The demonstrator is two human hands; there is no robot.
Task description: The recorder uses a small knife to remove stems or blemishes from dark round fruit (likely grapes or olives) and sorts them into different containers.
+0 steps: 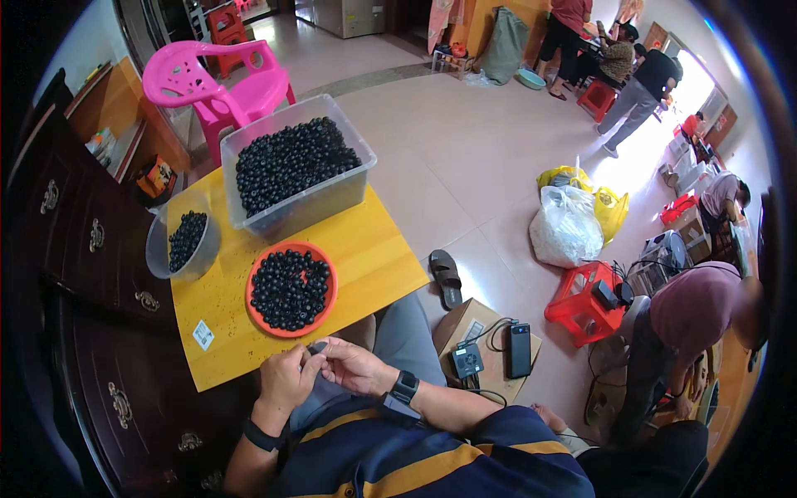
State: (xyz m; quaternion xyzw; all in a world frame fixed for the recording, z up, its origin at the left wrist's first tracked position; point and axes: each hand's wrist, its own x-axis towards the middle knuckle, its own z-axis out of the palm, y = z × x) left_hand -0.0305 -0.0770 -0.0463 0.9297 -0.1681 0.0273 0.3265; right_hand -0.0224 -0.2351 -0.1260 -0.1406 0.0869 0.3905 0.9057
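Observation:
My left hand (285, 378) and my right hand (355, 366) meet over my lap, just off the near edge of the yellow table (378, 249). Between their closed fingertips is a small dark piece (317, 348), partly hidden, its kind too small to make out. Just beyond the hands stands an orange-red plate (333, 303), heaped with small round black pieces (286, 290) that look like berries or beads. Behind it a large clear plastic bin (290, 220) holds many more of them. A round clear tub (154, 249) at the left contains a smaller pile.
Dark drawers (100, 274) line the left side, and a pink chair (249, 91) stands beyond the table. On the floor to the right are a sandal (446, 278), a cardboard box (465, 324) with a power bank (519, 350), a red stool (577, 311) and bags (569, 228). Several people work farther right.

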